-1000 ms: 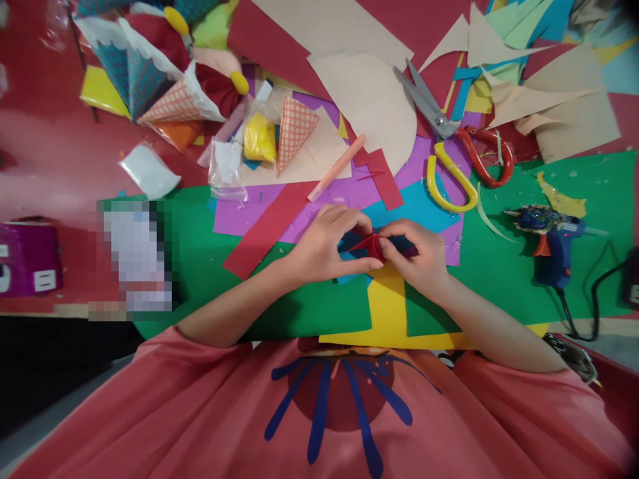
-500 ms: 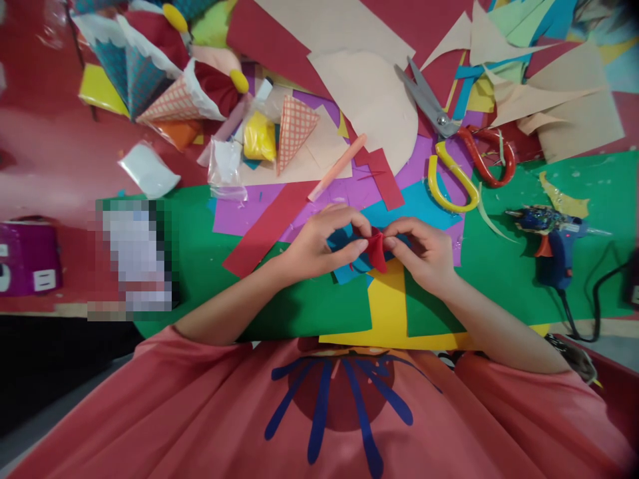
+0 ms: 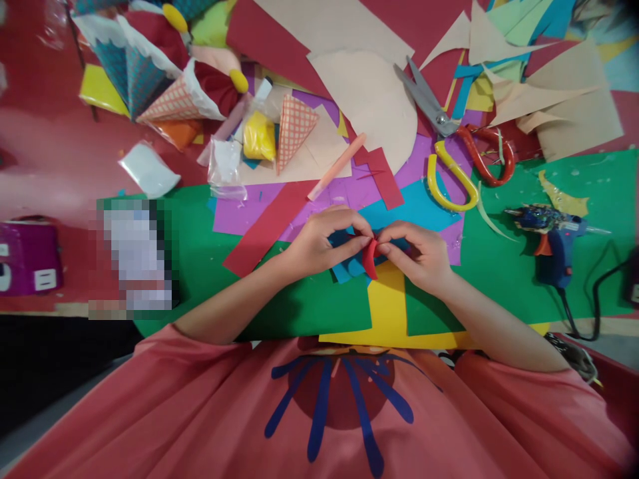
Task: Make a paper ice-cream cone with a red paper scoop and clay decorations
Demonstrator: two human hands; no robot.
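Observation:
Between my fingertips is a small folded piece of red paper [image 3: 370, 259], its free end curving downward. My left hand [image 3: 329, 243] pinches it from the left with thumb and forefinger. From the other side my right hand [image 3: 417, 256] grips it the same way, the two hands' fingertips nearly meeting. The top of the piece is hidden behind my fingers. Beneath my hands lie blue paper [image 3: 414, 206], a green sheet [image 3: 319, 303] and a yellow sheet [image 3: 388, 306]. A red paper strip [image 3: 269, 229] lies beside my left hand.
Scissors [image 3: 442, 121] lie open beyond my right hand. A blue glue gun [image 3: 559, 249] with a cord rests at the right. Paper cones [image 3: 172, 100] stand at the back left, near a small checked cone [image 3: 294, 130] and a pinkish stick [image 3: 339, 166]. A pixelated rectangular object [image 3: 137, 256] is at left.
The red paper piece has turned and now shows a narrower, curved edge. My fingertips have drawn closer together, the right hand shifting slightly left.

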